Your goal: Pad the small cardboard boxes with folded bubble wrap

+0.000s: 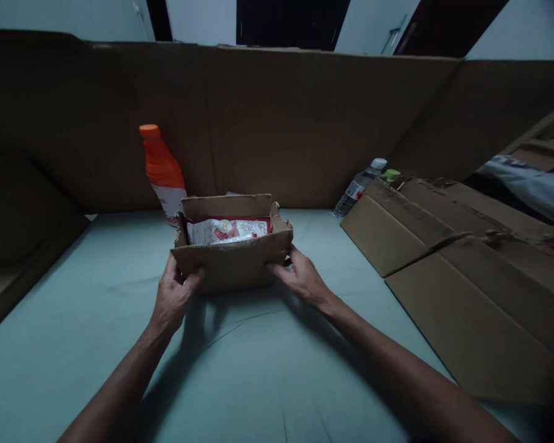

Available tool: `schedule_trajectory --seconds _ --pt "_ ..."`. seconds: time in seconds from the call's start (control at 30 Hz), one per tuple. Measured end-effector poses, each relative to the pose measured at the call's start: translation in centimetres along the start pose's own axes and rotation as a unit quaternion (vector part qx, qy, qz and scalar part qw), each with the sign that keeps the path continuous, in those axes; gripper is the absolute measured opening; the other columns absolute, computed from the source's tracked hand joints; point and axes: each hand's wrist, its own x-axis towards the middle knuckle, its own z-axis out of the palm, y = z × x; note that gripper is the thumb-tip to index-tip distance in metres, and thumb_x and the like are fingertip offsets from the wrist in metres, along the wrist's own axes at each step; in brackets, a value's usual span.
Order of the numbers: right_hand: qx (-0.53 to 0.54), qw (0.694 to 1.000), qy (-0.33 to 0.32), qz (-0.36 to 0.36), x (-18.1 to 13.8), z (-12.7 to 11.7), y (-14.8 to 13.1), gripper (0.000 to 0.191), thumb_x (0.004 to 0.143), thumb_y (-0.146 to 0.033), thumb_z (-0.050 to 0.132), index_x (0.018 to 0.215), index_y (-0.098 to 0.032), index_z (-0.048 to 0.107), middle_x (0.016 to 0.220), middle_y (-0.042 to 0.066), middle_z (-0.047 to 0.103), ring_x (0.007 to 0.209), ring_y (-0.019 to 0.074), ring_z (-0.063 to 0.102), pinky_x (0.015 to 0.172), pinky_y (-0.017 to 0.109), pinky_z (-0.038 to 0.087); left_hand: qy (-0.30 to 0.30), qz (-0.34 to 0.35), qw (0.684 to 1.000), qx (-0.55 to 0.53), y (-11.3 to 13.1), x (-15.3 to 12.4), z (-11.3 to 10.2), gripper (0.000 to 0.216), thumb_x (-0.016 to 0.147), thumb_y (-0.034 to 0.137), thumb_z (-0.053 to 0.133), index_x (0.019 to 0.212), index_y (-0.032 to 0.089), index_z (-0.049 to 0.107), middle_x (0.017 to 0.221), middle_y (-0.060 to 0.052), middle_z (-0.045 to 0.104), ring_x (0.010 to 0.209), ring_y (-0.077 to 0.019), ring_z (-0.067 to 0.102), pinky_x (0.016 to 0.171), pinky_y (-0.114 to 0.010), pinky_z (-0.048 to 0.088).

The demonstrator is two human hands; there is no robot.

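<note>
A small open cardboard box [233, 266] rests on the pale green sheet [258, 369] in the middle of the view. Inside it lie white and red printed packets [226, 231]. My left hand [173, 295] grips the box's near left corner, fingers curled around it. My right hand [300, 277] holds the near right corner, fingers pressed on the front wall. Both forearms reach in from the bottom edge.
An orange bottle [162, 172] with a white label stands just behind the box's left side. A clear water bottle [357, 187] leans at the back right beside a green cap [390, 175]. Flattened cardboard [466, 271] lies on the right; cardboard walls [277, 123] surround the area.
</note>
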Motion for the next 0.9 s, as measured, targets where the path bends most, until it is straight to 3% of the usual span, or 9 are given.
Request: schedule_trajectory --seconds 0.07,0.17,0.27,0.4,0.47,0.63,0.77,0.9 --pt "0.007 1.000 0.025 0.014 -0.2 -0.9 0.1 0.045 0.082 -0.042 0.057 0.117 -0.014 0.060 0.090 0.009 0.071 0.072 0.0224 0.063 0.066 0.036 0.051 0.009 0.014 1.000 -0.018 1.0 0.2 1.7 0.059 0.080 0.043 0.072 0.131 0.020 0.055 0.124 -0.010 0.069 0.112 -0.0227 0.065 0.098 -0.035 0.052" --pt "0.043 0.996 0.082 0.014 -2.0 -3.5 1.1 0.040 0.081 -0.045 0.060 0.111 -0.018 0.061 0.097 0.011 0.071 0.079 0.0251 0.065 0.070 0.037 0.053 -0.031 0.049 0.998 -0.038 2.5 -0.7 4.0 0.066 0.081 0.037 0.071 0.142 0.022 0.048 0.139 -0.012 0.061 0.120 -0.0238 0.062 0.103 -0.039 0.050" --pt "0.061 0.991 0.117 0.004 -3.8 -4.2 0.7 0.041 0.081 -0.045 0.063 0.111 -0.019 0.060 0.098 0.011 0.071 0.080 0.0255 0.065 0.070 0.038 0.054 -0.047 0.055 0.996 -0.042 2.9 -2.7 3.8 0.071 0.082 0.038 0.070 0.147 0.023 0.043 0.147 -0.012 0.055 0.131 -0.0251 0.056 0.109 -0.040 0.046" --pt "0.075 0.992 0.055 -0.082 -3.7 -0.6 -3.5 0.046 0.082 -0.035 0.061 0.125 -0.019 0.056 0.107 0.010 0.069 0.087 0.0242 0.063 0.078 0.038 0.054 0.092 -0.011 0.995 -0.023 2.1 -6.2 -1.4 0.067 0.075 0.044 0.077 0.134 0.018 0.055 0.131 -0.014 0.067 0.120 -0.0270 0.064 0.105 -0.041 0.051" --pt "0.080 0.989 0.005 -0.125 -2.9 1.7 -5.7 0.042 0.082 -0.031 0.059 0.122 -0.019 0.058 0.105 0.009 0.068 0.088 0.0235 0.062 0.079 0.038 0.053 0.168 -0.023 0.985 0.016 1.9 -8.0 -4.5 0.064 0.074 0.042 0.079 0.130 0.019 0.058 0.124 -0.012 0.070 0.116 -0.0272 0.066 0.103 -0.041 0.053" --pt "0.088 0.979 -0.092 -0.157 -1.7 6.1 -8.7 0.033 0.085 -0.030 0.057 0.116 -0.018 0.060 0.100 0.007 0.069 0.081 0.0214 0.059 0.073 0.036 0.050 0.238 -0.014 0.970 0.051 1.6 -11.9 -9.2 0.065 0.080 0.045 0.076 0.137 0.023 0.054 0.128 -0.011 0.068 0.124 -0.0271 0.062 0.105 -0.041 0.052" --pt "0.105 0.964 -0.145 -0.196 0.0 9.9 -12.2 0.037 0.086 -0.029 0.058 0.121 -0.018 0.060 0.104 0.007 0.069 0.083 0.0202 0.059 0.069 0.031 0.048 0.325 -0.044 0.942 0.069 1.9 -13.0 -13.1 0.058 0.075 0.044 0.079 0.125 0.020 0.060 0.119 -0.011 0.070 0.116 -0.0287 0.066 0.100 -0.041 0.055" --pt "0.154 0.928 -0.202 -0.273 3.7 16.2 -19.2 0.047 0.085 -0.026 0.059 0.131 -0.018 0.057 0.115 0.006 0.068 0.089 0.0191 0.061 0.074 0.029 0.050 0.432 -0.035 0.895 0.106 3.3 -12.9 -19.3 0.053 0.071 0.047 0.081 0.112 0.019 0.064 0.108 -0.008 0.072 0.108 -0.0303 0.067 0.102 -0.048 0.052"
